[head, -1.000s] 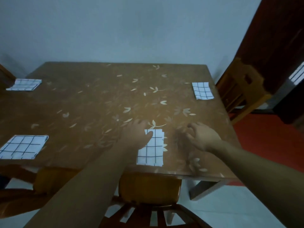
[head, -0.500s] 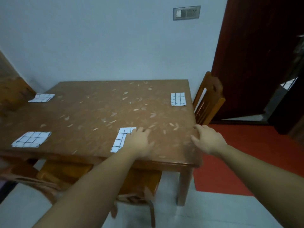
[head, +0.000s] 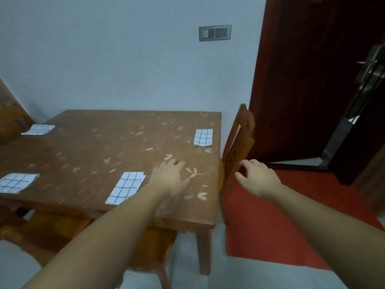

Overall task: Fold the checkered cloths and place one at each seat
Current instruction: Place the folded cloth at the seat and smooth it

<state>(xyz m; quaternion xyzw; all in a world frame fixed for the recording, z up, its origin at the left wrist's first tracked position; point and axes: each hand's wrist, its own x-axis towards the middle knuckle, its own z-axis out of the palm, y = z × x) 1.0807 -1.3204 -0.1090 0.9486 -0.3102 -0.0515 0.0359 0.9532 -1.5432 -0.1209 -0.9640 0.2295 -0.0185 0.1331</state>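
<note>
Left hand: the left hand (head: 169,178) is spread flat and low over the table (head: 93,142), fingers straight and apart, holding nothing (whether the palm touches the wood I cannot tell).
Right hand: the right hand (head: 257,178) hangs past the table's edge, fingers loosely curved and empty, just in front of the side chair (head: 239,142).
Cloths: 4 folded checkered cloths lie on the table. The nearest cloth (head: 126,187) is just left of the left hand, apart from it. The far-right cloth (head: 203,137) is ahead of that hand, by the side chair. The near-left cloth (head: 16,182) and far-left cloth (head: 38,129) lie well away to its left.
Step in hand: judging by the 4 cloths down, this looks like the last check, hands withdrawing.
Doing it well: lift the hands straight away so no finger drags the nearest cloth. It sits skewed to the table edge, so a light nudge with flat fingers would square it to the front chair (head: 52,230). The fold edges should stay stacked.
Change from 1 second ago: the left hand pressed on the nearest cloth then. Now it has slid off to the right and the cloth lies fully uncovered.
Change, right hand: it was over the tabletop and has moved out beyond the edge.
Change, view: the camera has pulled back and turned right.
</note>
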